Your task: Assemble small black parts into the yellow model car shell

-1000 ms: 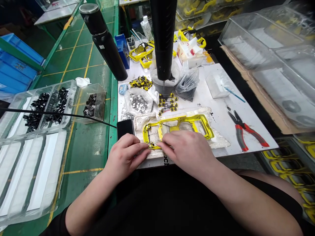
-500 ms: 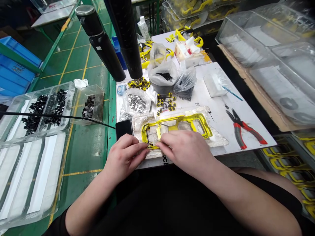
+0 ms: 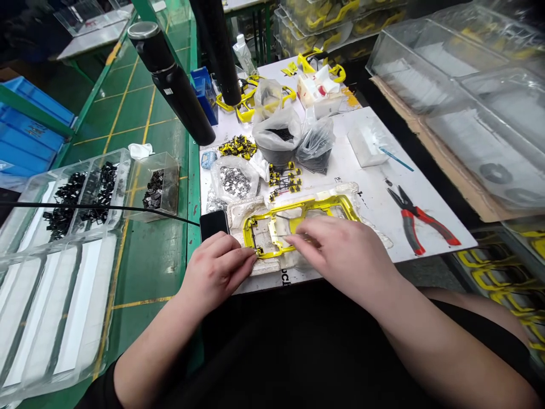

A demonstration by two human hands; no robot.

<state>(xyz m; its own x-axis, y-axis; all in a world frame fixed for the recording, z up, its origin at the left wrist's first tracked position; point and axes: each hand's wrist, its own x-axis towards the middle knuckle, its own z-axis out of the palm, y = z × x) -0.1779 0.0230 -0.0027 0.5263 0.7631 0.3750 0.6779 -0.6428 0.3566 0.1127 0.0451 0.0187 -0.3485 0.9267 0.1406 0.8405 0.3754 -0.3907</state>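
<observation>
Our left hand (image 3: 215, 271) pinches the lower left corner of the yellow frame (image 3: 315, 203), which lies in a white foam cradle (image 3: 240, 215) at lower centre on the surface (image 3: 370, 199). Our right hand (image 3: 340, 250) is apart, open over the frame. A slip of our pinch could jolt the frame out of the cradle, and a careless wrist could knock the phone (image 3: 214, 225) just beside it off the edge.

The single head-worn view looks forward and down from just above the chest, close over the left hand (image 3: 215, 272) and right hand (image 3: 343, 255), taking in the white worktop (image 3: 366, 193), green bench (image 3: 149, 267) and clear plastic tray (image 3: 481, 113).
</observation>
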